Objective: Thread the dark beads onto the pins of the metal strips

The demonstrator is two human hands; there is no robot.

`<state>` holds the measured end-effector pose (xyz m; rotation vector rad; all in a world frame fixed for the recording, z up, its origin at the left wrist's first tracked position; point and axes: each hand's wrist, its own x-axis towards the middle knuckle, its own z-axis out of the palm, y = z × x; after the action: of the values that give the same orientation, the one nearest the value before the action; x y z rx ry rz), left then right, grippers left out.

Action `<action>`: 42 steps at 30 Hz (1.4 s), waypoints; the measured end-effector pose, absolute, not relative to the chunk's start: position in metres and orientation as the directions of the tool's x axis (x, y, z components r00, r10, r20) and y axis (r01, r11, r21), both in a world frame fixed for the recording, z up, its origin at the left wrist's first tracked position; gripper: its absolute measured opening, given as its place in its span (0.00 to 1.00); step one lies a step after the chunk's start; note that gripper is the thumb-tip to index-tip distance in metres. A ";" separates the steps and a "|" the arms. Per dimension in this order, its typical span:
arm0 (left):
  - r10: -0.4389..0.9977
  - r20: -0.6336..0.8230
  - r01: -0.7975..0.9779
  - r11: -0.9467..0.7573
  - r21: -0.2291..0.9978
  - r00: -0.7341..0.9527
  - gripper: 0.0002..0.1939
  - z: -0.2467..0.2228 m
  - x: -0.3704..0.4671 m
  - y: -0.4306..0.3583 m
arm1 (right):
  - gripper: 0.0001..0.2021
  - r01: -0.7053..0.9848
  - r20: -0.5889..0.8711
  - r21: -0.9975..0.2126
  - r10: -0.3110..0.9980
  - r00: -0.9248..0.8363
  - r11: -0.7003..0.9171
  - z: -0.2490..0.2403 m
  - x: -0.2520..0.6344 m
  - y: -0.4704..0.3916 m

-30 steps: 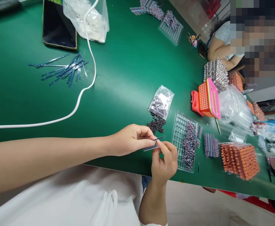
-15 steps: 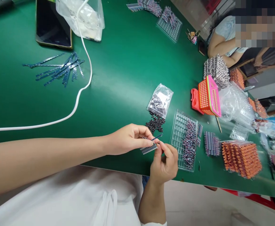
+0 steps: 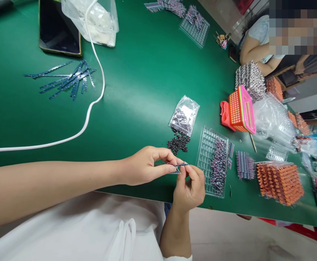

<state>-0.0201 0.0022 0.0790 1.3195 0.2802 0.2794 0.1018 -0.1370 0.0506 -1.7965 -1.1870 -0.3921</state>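
Observation:
My left hand pinches a small flat grid-patterned panel with a thin dark-blue strip along its top. The panel is mostly hidden by the thumb and is tilted so that it looks narrow. At the strip's right end, the thumb and forefinger of my right hand are pressed together; a tiny part between them cannot be made out. Just above both hands lies a heap of small black bead-like parts, spilling from a clear plastic bag. To the right, a clear compartment tray holds many small wired pieces.
Loose blue strips, a white cable, a dark phone-like device and a plastic bag lie left. Right are an orange and pink basket, orange stacks and clear plastic. Another person sits at the far side.
My left hand has tilted the panel, so less of its face shows. The blue strip now lies nearly level and its end is closer to my right fingertips.

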 end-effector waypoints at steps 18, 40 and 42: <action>0.411 -0.138 0.006 0.307 0.952 0.901 0.08 0.074 -0.015 0.002 | 0.11 0.930 0.656 -0.346 0.677 0.334 -0.124 0.050 0.110 -0.135; 0.396 -0.296 0.091 0.461 0.883 0.869 0.10 0.077 -0.010 0.008 | 0.10 0.891 0.641 -0.442 0.659 0.392 -0.100 0.049 0.106 -0.133; 0.393 -0.297 0.091 0.465 0.881 0.871 0.10 0.077 -0.010 0.007 | 0.09 0.818 0.589 -0.569 0.651 0.479 -0.087 0.051 0.104 -0.134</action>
<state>-0.0105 0.0072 0.0769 1.0830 0.5048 0.1954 0.1044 -0.1336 0.0509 -1.8064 -1.2401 -0.2276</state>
